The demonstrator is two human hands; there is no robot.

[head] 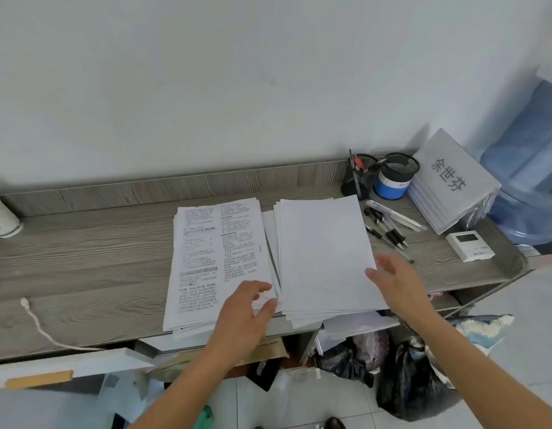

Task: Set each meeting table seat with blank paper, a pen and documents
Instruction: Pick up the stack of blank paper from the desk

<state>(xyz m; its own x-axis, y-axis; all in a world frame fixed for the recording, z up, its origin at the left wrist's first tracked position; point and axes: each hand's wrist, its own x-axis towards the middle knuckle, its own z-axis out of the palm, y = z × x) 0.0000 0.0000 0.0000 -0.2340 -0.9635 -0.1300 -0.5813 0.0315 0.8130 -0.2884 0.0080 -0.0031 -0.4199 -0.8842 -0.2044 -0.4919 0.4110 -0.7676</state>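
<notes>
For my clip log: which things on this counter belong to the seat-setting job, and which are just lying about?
Job:
blank paper stack
printed documents stack
loose pens

Lying about:
two mesh desk cups
stacked name placards
water bottle
small white device
white cord
white cup, far left

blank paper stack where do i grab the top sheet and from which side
Take the blank paper stack at its near right corner, coming from the right, where the right hand is open. It lies flat, but its sheets are fanned along the near edge, so a thumb can likely lift one.
</notes>
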